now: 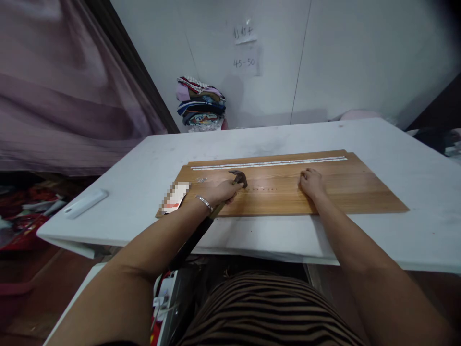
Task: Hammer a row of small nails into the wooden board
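Note:
My left hand, with a silver bracelet at the wrist, is closed around a claw hammer close to its metal head. The handle slants back under my forearm toward the table's front edge. Beneath the hammer lies a wooden board, with a row of small nails or nail marks just right of the head. My right hand rests on the board farther right, its fingers curled in; whatever they may hold is hidden. Several loose nails lie on the board left of the hammer.
Two pale marked strips run along the board's far side. A card or packet lies at its left end. On the white table is a white long-handled object. Folded cloths are stacked by the wall behind.

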`<state>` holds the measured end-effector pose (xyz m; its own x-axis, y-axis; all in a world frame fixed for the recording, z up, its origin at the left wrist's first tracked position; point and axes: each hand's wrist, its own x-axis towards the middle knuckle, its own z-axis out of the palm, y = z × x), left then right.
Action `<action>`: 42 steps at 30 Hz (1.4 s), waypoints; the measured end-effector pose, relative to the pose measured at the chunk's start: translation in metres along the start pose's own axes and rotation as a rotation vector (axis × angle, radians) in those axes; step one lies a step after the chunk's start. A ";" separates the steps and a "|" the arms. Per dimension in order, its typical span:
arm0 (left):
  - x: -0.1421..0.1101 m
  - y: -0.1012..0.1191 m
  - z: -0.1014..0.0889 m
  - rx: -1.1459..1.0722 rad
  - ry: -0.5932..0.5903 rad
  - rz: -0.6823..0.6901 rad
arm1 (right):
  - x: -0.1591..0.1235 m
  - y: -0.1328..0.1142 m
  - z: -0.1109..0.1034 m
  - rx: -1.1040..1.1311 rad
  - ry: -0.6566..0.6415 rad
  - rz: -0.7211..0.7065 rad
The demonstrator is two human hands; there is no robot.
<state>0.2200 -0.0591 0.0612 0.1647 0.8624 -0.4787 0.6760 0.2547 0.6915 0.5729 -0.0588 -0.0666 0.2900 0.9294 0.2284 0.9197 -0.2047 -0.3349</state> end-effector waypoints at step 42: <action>0.004 -0.005 0.002 -0.020 -0.011 -0.015 | 0.001 0.000 -0.002 -0.003 -0.013 -0.018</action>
<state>0.2186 -0.0585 0.0545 0.1620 0.8537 -0.4949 0.6638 0.2768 0.6948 0.5738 -0.0584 -0.0643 0.2701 0.9368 0.2223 0.9255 -0.1889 -0.3281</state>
